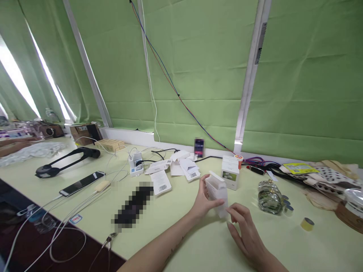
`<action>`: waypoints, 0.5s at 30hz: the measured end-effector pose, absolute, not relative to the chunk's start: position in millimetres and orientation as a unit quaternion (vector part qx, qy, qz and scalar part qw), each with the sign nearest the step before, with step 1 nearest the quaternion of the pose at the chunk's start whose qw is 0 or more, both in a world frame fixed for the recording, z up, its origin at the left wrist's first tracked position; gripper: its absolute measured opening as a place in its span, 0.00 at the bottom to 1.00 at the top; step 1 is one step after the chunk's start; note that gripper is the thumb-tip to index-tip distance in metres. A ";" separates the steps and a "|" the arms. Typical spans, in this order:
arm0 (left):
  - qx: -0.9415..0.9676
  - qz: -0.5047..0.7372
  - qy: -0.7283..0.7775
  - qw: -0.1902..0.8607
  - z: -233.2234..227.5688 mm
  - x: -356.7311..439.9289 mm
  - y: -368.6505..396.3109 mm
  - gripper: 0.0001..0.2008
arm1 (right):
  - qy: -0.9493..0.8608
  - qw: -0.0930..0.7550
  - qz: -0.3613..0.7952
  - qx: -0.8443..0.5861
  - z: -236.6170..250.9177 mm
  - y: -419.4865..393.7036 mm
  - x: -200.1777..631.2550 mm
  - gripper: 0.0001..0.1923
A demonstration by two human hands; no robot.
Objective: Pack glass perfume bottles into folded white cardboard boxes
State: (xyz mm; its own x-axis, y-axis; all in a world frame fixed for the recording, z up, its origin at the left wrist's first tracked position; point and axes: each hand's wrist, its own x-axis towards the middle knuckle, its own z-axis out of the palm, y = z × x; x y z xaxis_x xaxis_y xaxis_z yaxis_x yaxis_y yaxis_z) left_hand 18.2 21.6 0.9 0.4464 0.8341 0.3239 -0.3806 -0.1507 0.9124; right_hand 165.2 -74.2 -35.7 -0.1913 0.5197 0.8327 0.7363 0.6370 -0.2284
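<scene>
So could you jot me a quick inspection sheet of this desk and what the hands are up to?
Surface: pale green table.
Things in hand: small white box, flap open, held upright by the left hand; right hand touches its lower edge.
Clutter: second white box, glass bottle, tape roll, barcode packets, phone.
Hands: both bare, no gloves.
Cables: white leads trail off the table edge; red and blue wires cross the blinds.
Surroundings: green blinds, drawn.
</scene>
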 end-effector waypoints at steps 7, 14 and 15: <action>0.655 0.496 0.256 0.510 -4.6 24.4 0.8 0.45 | -0.727 0.502 -0.047 -0.467 -33.2 -67.4 165.5 0.26; 0.634 0.470 0.249 0.561 -12.5 28.8 5.3 0.48 | -0.697 0.517 0.017 -0.496 -32.9 -66.3 163.1 0.27; 0.633 0.469 0.246 0.565 -11.9 28.5 6.2 0.48 | -0.689 0.524 0.023 -0.501 -32.7 -66.5 162.9 0.26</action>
